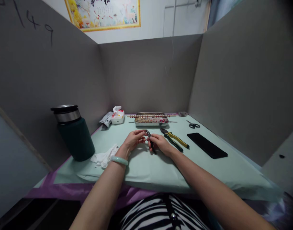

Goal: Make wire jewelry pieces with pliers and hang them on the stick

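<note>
Gripping small dark pliers [151, 144] above the tabletop [146, 172], in front of the metal tray [151, 124]: right hand [160, 143]. Left hand [134, 139] at their tips, fingers bent; can't quite tell what it holds.

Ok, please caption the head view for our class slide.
Right hand holds small pliers, left hand at their tip, before a shallow metal tray.

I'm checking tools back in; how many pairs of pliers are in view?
2: the small pliers held in the right hand, and the yellow-and-green-handled pliers lying on the table, right of that hand.
</note>
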Demonstrator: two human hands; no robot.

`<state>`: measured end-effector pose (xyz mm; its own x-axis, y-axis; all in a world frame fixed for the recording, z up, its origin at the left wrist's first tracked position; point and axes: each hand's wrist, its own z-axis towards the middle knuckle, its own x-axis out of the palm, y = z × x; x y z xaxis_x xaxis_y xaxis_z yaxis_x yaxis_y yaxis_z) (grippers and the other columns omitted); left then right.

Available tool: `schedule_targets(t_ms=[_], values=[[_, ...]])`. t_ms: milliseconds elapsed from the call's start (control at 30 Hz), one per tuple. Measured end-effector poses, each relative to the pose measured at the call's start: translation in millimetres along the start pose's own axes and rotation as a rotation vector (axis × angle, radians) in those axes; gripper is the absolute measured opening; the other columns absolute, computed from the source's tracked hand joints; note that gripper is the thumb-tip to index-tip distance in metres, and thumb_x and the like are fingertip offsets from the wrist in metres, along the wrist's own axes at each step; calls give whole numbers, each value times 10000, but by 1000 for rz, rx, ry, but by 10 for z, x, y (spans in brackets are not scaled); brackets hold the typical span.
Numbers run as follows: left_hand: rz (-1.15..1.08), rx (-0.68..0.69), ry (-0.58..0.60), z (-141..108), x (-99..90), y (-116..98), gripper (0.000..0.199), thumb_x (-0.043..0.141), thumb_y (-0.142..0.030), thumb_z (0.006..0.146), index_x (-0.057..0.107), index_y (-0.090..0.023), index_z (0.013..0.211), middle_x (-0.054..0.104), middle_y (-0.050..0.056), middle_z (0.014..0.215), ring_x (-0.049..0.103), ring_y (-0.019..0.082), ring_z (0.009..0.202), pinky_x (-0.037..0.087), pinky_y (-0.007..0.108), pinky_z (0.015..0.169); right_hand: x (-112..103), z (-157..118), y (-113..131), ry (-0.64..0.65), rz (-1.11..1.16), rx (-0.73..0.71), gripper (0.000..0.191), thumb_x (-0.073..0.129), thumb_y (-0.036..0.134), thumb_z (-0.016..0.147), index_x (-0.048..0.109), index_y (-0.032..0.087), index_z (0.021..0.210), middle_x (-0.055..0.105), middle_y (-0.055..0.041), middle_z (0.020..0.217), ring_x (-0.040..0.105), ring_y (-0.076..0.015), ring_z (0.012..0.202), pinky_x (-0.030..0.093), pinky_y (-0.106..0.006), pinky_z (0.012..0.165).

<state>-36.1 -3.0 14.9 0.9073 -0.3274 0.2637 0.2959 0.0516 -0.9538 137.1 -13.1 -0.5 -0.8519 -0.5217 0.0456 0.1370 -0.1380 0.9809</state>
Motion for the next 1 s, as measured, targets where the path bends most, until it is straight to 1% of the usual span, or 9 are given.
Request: schedule_targets(t_ms=[133,300,533,767,1000], values=[[20,15,29,17,-5,19,329,735,-350,674,671,-89,863,639,71,821,564,89,628,450,231,630,20,-4,13,-7,-35,-8,221,507,380,812,504,160,824,581,1,635,555,-113,439,415,-215,379],[85,29,-20,18,0,27,324,753,-368,637,669,-101,801,634,47,745,547,88,578,434,236,595,66,-12,32,-28,-103,-19,197,492,357,811,495,162,790,571,15,603,536,-99,407,400,-209,377],[101,45,-59,21,7,26,354,761,-360,622,669,-96,839,640,55,756,562,97,593,452,244,614,111,-17,53,-73,-180,-53,195,485,347,809,492,164,744,568,19,577,525,-89,388,381,-193,361],[107,27,-82,34,27,35,386,768,-366,603,678,-100,868,655,72,790,553,95,580,450,248,589,101,-4,27,-80,-129,-53,177,496,338,803,492,168,756,564,24,568,515,-85,381,387,-190,357],[266,83,-111,19,63,-5,275,705,-354,649,677,-107,767,626,40,690,531,94,533,424,244,548,107,9,-8,-111,-262,-77,187,465,331,819,499,172,729,564,19,568,522,-91,384,376,-189,352]])
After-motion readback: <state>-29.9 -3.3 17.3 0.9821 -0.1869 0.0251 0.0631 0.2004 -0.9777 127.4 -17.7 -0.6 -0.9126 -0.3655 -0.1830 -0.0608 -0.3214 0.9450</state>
